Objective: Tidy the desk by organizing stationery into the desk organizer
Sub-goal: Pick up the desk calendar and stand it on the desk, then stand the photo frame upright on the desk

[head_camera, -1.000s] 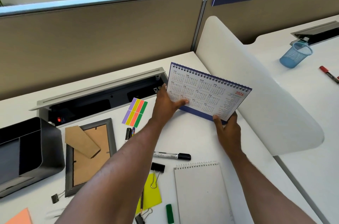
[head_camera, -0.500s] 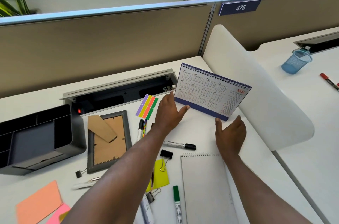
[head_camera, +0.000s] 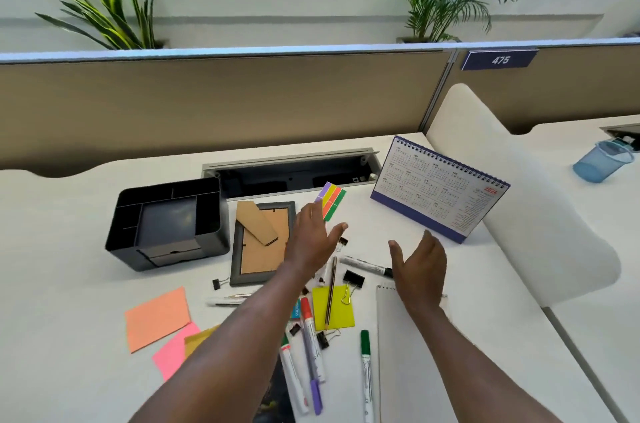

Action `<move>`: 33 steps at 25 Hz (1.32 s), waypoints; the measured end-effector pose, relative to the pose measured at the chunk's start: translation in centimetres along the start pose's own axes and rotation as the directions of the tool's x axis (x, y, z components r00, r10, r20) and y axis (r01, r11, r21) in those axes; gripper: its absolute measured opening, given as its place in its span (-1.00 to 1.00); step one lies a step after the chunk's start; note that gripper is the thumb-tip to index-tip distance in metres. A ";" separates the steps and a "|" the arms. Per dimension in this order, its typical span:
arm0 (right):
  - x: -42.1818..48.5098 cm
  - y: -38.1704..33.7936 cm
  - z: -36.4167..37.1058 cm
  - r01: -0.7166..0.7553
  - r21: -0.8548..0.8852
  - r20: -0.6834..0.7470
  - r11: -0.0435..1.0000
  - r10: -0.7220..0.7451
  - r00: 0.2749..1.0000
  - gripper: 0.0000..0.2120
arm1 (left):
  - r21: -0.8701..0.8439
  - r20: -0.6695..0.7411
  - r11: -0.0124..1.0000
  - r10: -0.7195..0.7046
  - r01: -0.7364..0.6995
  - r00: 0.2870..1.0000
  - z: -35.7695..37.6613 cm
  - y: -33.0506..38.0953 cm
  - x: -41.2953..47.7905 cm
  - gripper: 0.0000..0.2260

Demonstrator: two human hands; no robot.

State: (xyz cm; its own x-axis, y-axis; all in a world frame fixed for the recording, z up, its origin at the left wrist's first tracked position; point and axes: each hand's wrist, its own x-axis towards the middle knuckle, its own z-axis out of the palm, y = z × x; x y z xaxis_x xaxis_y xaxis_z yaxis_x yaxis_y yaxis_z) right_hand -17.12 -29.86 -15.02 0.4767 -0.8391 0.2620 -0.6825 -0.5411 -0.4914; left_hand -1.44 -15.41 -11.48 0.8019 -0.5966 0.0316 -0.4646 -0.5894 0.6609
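Worktop (head_camera: pixel 69 221), left to right: empty organizer (head_camera: pixel 166 221); frame (head_camera: pixel 263 242); left hand (head_camera: pixel 313 242), released, above loose markers (head_camera: pixel 304 336); right hand (head_camera: pixel 420 266), released, empty; calendar (head_camera: pixel 440 188) standing; advice: gather markers together, drop upright into organizer's narrow slots.

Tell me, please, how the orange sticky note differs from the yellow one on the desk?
The orange note looks larger than the yellow note. The orange note lies bare; the yellow note has a pencil across it and a binder clip at its corner. The orange note sits further left, below the organizer. Both lie flat.
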 end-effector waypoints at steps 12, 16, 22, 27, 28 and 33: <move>-5.9 -11.7 3.4 0.321 0.187 0.338 0.928 -0.368 0.866 -0.51 | 0.097 -0.113 0.969 -0.214 0.225 0.970 -7.0 -10.1 -6.9 -0.35; -6.2 -13.2 5.3 0.458 0.158 0.481 0.875 -0.473 0.738 -0.55 | 0.184 -0.074 0.945 -0.261 0.270 0.963 -6.2 -12.4 -7.2 -0.32; -5.3 -13.9 7.2 0.586 0.042 0.588 0.809 -0.494 0.640 -0.61 | 0.404 -0.132 0.852 -0.306 0.333 0.943 -3.9 -12.1 -6.7 -0.38; -5.3 -14.7 7.1 0.604 0.017 0.514 0.797 -0.525 0.679 -0.71 | 0.354 -0.219 0.824 -0.385 0.441 0.896 -3.2 -10.8 -6.1 -0.42; -5.2 -14.8 7.2 0.589 0.018 0.510 0.808 -0.514 0.690 -0.69 | 0.327 -0.222 0.823 -0.411 0.465 0.884 -3.3 -10.5 -5.9 -0.43; -5.0 -14.2 7.5 0.478 0.045 0.574 0.877 -0.414 0.706 -0.63 | 0.252 -0.223 0.814 -0.478 0.524 0.850 -3.8 -8.8 -5.9 -0.41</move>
State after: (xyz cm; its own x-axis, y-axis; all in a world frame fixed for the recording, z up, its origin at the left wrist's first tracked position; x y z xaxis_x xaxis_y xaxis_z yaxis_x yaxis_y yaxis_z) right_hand -5.66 -17.52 -15.52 0.9374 -0.3369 -0.0883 -0.3462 -0.8732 -0.3430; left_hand -0.60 -4.62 -14.66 0.9871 -0.1037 -0.1220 -0.0524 -0.9293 0.3656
